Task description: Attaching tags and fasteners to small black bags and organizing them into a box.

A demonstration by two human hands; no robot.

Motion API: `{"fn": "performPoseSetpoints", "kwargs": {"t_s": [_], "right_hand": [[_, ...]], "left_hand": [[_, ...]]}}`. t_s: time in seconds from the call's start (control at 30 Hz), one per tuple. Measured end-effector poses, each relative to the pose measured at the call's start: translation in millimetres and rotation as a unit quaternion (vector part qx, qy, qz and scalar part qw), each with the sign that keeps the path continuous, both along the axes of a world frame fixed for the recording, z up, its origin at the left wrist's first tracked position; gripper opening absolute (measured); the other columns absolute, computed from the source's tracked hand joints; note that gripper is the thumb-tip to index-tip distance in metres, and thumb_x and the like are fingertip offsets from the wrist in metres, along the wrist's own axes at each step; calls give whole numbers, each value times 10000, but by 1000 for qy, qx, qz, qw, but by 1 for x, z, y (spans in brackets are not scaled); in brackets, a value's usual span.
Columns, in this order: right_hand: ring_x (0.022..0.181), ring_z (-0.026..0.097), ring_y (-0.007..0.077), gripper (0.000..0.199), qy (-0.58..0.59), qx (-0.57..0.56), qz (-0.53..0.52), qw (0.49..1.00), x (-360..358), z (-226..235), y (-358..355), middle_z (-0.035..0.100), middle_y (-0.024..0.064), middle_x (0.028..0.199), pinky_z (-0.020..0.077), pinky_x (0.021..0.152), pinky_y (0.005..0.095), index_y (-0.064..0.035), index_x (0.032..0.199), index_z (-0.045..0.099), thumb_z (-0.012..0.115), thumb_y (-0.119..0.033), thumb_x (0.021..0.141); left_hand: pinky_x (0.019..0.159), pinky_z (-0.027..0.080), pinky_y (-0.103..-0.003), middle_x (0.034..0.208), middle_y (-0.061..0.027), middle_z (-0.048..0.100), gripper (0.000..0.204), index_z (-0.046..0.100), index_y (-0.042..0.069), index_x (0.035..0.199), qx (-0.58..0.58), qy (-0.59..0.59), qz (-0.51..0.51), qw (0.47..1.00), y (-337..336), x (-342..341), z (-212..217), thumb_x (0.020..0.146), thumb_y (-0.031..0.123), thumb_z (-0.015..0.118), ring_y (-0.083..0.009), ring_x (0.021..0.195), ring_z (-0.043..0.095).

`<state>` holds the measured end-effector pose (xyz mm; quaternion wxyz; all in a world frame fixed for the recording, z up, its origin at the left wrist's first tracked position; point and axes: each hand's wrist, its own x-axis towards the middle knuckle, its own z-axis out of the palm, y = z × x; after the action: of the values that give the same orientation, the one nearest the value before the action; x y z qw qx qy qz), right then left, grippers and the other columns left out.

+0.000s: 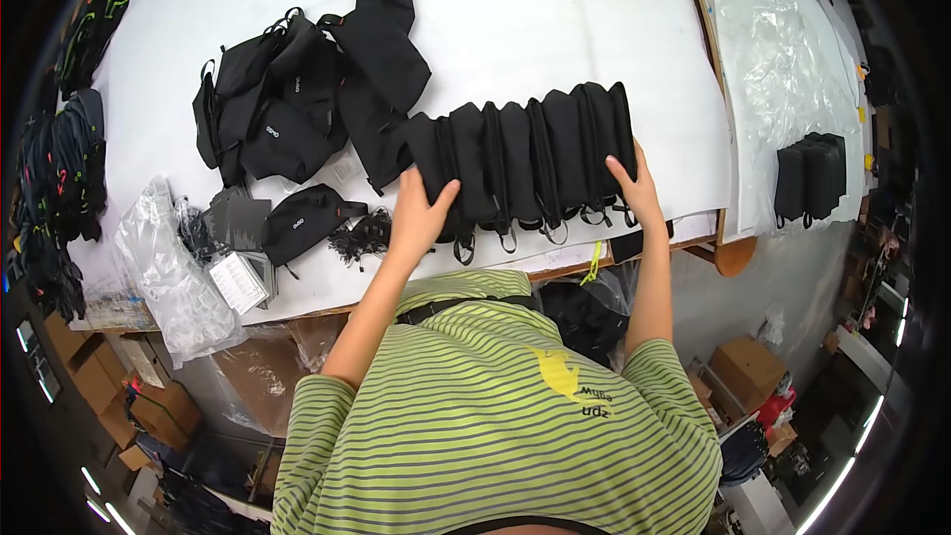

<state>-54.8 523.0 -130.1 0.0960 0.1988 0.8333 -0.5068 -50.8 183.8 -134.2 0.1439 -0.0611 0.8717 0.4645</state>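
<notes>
A row of several black zippered pouches (520,159) stands packed side by side on the white table near its front edge, small loops hanging from their near ends. My left hand (421,213) grips the left end of the row, thumb on the near side and fingers partly hidden behind the pouch. At the right end, my right hand (637,188) presses against the last pouch with its thumb over the near face. Between them the two hands squeeze the row together. Left of it lies a loose pile of black pouches (287,109), and one flat black pouch (302,223) rests nearer me.
By the table's left front are a clear plastic bag (168,267), dark cards (238,218), white tags (238,282) and a bunch of black cords (362,238). A second table at right holds plastic sheeting (773,50) and stacked black pouches (810,176). Dark bags (64,178) pile at far left.
</notes>
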Motion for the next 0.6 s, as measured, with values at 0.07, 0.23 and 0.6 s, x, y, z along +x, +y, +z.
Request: {"fn": "performPoseSetpoints", "kwargs": {"t_s": [0.07, 0.23, 0.6], "right_hand": [[1180, 472, 250, 730, 6, 4, -2, 1000, 3, -3, -1, 482, 164, 1277, 359, 991, 323, -18, 1351, 363, 684, -367, 796], [1128, 507, 243, 722, -6, -15, -50, 999, 9, -6, 3, 509, 170, 1234, 382, 963, 320, -2, 1330, 382, 701, -349, 782], [1107, 525, 237, 727, -3, -9, -62, 998, 8, -15, 3, 534, 162, 1209, 398, 944, 312, -5, 1314, 410, 711, -372, 764]], "left_hand": [[920, 367, -421, 1123, -248, 439, 601, 393, -83, 1188, -10, 5, -34, 999, 11, 1, -8, 829, 342, 619, -410, 1063, 444], [1001, 303, -434, 1274, -262, 358, 728, 286, -91, 1301, -33, 68, -11, 997, 16, -3, -2, 821, 338, 626, -408, 1194, 359], [1060, 255, -452, 1348, -161, 423, 469, 534, 85, 1217, -12, 185, -520, 834, 55, -18, 18, 877, 409, 520, -319, 1267, 367]]}}
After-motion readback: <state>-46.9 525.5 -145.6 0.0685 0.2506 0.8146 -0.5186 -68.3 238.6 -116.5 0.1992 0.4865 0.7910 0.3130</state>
